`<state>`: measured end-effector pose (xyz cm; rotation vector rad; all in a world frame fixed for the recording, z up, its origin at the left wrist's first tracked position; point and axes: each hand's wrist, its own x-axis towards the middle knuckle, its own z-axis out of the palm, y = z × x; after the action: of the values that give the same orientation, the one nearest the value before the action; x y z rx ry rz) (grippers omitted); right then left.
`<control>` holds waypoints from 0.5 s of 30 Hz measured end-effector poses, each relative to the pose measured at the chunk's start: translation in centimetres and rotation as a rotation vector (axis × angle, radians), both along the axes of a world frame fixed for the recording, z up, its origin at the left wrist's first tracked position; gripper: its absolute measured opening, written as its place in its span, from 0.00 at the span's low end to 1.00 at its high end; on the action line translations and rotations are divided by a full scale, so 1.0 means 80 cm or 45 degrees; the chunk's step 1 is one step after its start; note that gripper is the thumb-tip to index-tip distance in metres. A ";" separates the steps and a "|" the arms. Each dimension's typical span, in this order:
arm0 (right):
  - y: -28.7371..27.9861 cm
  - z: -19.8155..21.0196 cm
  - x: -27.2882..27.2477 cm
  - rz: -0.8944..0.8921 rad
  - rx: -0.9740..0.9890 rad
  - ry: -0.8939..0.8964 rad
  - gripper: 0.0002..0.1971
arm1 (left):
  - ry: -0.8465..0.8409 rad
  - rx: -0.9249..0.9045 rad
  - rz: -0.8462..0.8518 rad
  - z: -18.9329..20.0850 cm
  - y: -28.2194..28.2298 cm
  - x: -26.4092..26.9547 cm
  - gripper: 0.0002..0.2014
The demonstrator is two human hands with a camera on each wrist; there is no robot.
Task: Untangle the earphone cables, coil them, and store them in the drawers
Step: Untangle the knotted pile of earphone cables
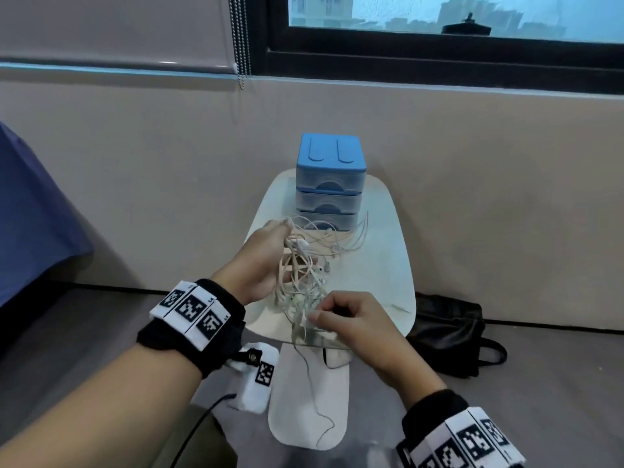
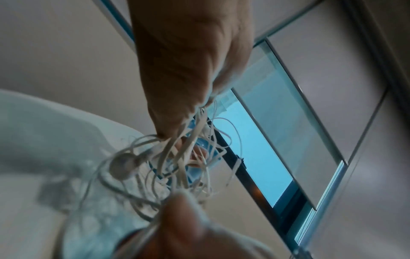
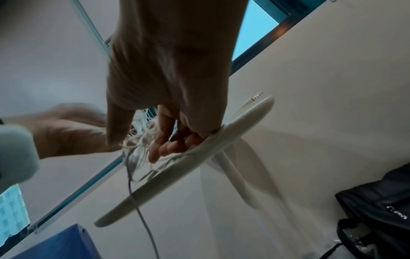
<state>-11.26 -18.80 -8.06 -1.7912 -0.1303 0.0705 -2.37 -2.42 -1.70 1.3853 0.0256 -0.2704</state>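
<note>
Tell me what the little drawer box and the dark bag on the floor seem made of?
The drawer box looks like moulded plastic: matte blue top, translucent frosted drawer fronts. The dark bag looks like leather or imitation leather, judging by its soft sheen and creases; which one cannot be told.

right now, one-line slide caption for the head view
Left hand holds up the tangled earphone cables while right hand pinches a strand, closed blue drawers behind.

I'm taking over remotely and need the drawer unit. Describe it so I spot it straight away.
Find the small white table against the wall below the window. At its far end stands the drawer unit, behind the tangle of earphone cables that both hands work on. It is the only boxy thing there: a blue lid over three stacked translucent drawers, all closed.
</note>
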 end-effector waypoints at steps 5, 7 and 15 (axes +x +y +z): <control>0.014 -0.008 0.003 -0.093 -0.139 -0.053 0.17 | 0.072 -0.376 0.097 0.014 -0.008 -0.012 0.21; 0.019 -0.008 0.003 -0.103 -0.200 -0.079 0.17 | 0.097 -0.440 0.121 0.011 -0.011 -0.019 0.23; -0.001 -0.012 0.000 -0.095 -0.016 -0.023 0.20 | 0.027 -0.365 0.128 -0.020 0.002 -0.046 0.11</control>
<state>-11.22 -18.87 -9.02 -1.8080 -0.0761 0.0016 -6.03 -2.27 -3.32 1.0931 0.0710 -0.1959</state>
